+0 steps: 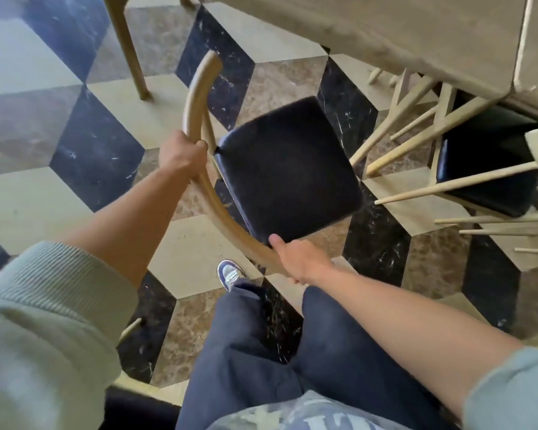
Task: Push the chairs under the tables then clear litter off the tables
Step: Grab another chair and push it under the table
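Observation:
A wooden chair with a dark padded seat [288, 169] and a curved backrest rail stands on the floor in front of me, left of the table. My left hand [180, 152] grips the upper part of the curved rail. My right hand [302, 259] grips the lower end of the same rail, thumb resting at the seat's near corner. The table [401, 29], covered by a beige cloth, fills the top right; the chair's seat lies outside its edge.
A second chair with a dark seat [485, 169] and pale wooden legs sits partly under the table at right. A brown wooden leg [128, 48] stands at top left. The floor is patterned in black, cream and brown tiles. My legs and one shoe [229, 273] are below.

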